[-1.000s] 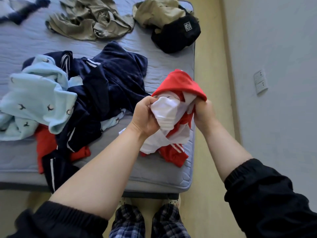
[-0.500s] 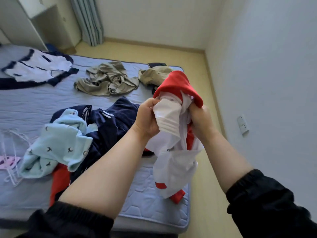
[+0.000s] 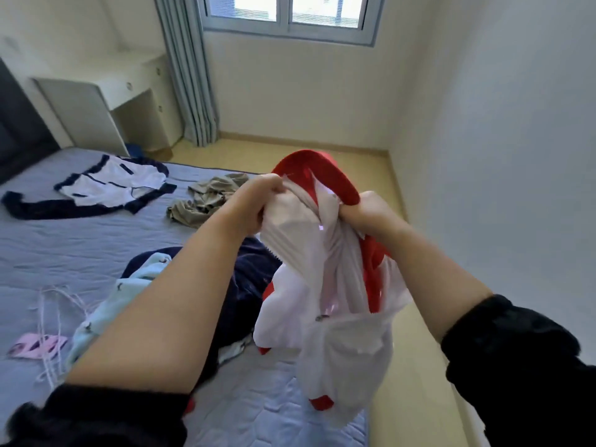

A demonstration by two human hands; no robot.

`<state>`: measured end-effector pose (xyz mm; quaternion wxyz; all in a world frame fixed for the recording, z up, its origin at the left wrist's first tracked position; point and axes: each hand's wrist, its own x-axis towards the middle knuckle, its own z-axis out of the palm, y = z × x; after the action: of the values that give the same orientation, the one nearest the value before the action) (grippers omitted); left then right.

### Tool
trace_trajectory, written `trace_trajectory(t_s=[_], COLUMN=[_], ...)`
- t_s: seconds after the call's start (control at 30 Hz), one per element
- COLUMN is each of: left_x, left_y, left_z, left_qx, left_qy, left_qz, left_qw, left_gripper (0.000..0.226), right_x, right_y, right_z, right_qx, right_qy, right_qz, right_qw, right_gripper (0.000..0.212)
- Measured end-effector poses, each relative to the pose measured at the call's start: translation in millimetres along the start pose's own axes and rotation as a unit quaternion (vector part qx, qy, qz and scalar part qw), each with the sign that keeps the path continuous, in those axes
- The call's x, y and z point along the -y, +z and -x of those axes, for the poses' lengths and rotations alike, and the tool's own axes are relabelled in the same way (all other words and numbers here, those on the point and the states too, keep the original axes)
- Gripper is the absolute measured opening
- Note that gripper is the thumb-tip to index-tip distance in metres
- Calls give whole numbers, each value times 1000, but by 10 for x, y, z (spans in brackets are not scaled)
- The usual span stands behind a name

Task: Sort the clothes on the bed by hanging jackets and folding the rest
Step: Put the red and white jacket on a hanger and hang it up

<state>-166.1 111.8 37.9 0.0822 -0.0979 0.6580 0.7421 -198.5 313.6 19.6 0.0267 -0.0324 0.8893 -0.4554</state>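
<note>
Step in hand, as judged: one garment is being identified and straightened before it is sorted. The red and white garment (image 3: 325,285) is held up in the air in front of the person, off the bed (image 3: 80,240) and above its near right corner, hanging bunched below both hands. A zip pull shows low on the white fabric and a red collar or hood arches over the top. It is therefore probably a jacket with its white lining turned outward, though that is a judgement and not confirmed. The left hand (image 3: 258,201) is closed in a fist round a gathered fold of white cloth at the top edge, the forearm bare and reaching forward, the dark sleeve pushed back. The right hand (image 3: 364,214) is likewise curled tight on the fabric just beneath the red band, near the left hand and at about the same height. Next move, as judged: draw the hands apart along the collar to open the garment, turn it right side out if needed, then fit a hanger. The white wire hangers (image 3: 54,304) lie on the bed to the person's left, well apart from the garment, so one hand would have to let go to reach them. Also on the bed are a light blue garment (image 3: 106,311) lying against a navy garment (image 3: 245,285), an olive garment (image 3: 206,198), and a white and navy top (image 3: 113,185) spread out further off. Sorting appears to be at an early stage.
</note>
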Motion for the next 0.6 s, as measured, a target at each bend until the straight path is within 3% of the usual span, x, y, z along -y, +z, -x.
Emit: trace_trajectory(t_s=[0.1, 0.2, 0.27, 0.43, 0.6], left_x=[624, 1468, 1990, 2791, 3645], left_y=[-90, -114, -160, -268, -539], left_z=[-227, -334, -387, -543, -815], left_qx=[-112, -53, -45, -68, -56], left_qy=[-11, -62, -93, -128, -177], left_qz=[-132, -229, -271, -308, -325], left_qw=[985, 970, 957, 940, 927], left_gripper=[10, 10, 23, 29, 36], right_x=[-508, -1143, -1554, -2337, -3028], right_y=[503, 1031, 1329, 1845, 2360], right_z=[-102, -67, 6, 177, 317], right_qx=[53, 116, 139, 168, 146], right_qy=[38, 91, 122, 168, 207], right_qz=[118, 163, 184, 211, 188], right_qw=[991, 976, 965, 948, 949], right_gripper=[5, 45, 56, 48, 34])
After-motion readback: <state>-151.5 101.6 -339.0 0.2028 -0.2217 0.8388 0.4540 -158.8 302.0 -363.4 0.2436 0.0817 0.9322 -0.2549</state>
